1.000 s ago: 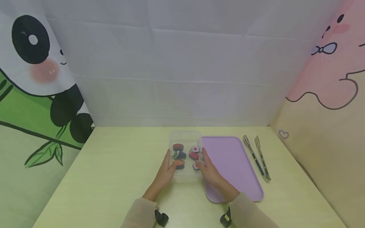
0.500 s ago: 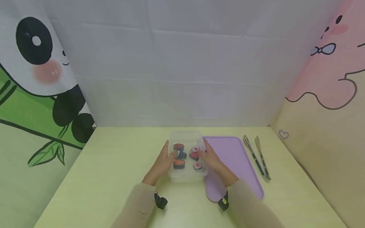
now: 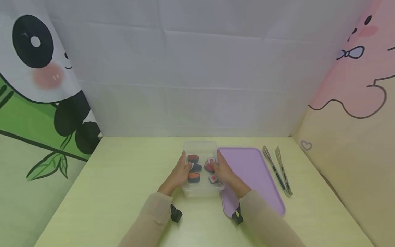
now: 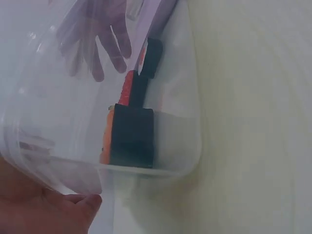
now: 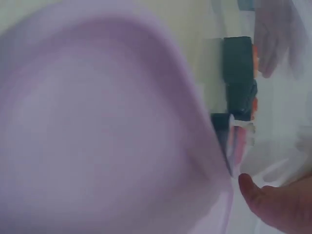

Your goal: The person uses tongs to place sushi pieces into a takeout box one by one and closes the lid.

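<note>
A clear plastic food container stands on the pale table with toy sushi in it. On its left side are a red-topped piece, a dark piece and an orange-topped piece. A red piece and a white roll lie on the right. My left hand grips the container's left side, thumb over the top edge. My right hand grips the opposite side, its thumb over the red piece. In the left wrist view, spread fingers show through the plastic. Whether a lid is on, I cannot tell.
A purple tray lies right of the container, its near-left part under my right forearm. Metal tongs rest beyond the tray's right edge. Cloth walls with cartoon prints enclose the table's back and sides.
Both hands have shifted forward along the container's sides, and their thumbs now lie higher in the head view. The front sushi pieces show more fully. Container, tray and tongs keep their places.
</note>
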Available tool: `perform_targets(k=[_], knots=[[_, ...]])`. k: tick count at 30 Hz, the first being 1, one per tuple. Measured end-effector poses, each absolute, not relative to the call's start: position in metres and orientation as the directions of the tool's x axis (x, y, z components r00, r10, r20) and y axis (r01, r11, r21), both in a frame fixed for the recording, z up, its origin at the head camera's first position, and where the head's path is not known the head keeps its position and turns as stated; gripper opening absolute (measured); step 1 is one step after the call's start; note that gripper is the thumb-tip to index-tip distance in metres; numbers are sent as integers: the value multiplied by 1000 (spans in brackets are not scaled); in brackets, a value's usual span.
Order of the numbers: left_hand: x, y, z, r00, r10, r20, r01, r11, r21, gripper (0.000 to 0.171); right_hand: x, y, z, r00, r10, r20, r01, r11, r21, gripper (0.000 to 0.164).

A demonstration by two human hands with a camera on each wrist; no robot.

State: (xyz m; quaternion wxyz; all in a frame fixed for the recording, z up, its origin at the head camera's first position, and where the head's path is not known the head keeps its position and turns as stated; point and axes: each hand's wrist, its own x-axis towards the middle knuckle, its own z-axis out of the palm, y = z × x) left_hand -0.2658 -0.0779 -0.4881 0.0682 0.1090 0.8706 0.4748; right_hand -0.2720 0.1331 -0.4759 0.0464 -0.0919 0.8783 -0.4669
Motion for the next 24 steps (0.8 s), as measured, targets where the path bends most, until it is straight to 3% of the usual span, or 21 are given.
perform_targets(k=[6,13,24], knots=[[-283,-84,-473,-963,258,-81,71,529,845,76,-293,139,-462,-981,-193,-21,-100,592,-800,72],[-311,-87,-476,-969,238,-61,117,663,740,66,-320,128,-474,-970,-236,-51,-120,657,-744,68],[-315,-87,-486,-968,251,4,163,617,770,62,-319,120,-472,-983,-175,-59,-79,689,-720,68]])
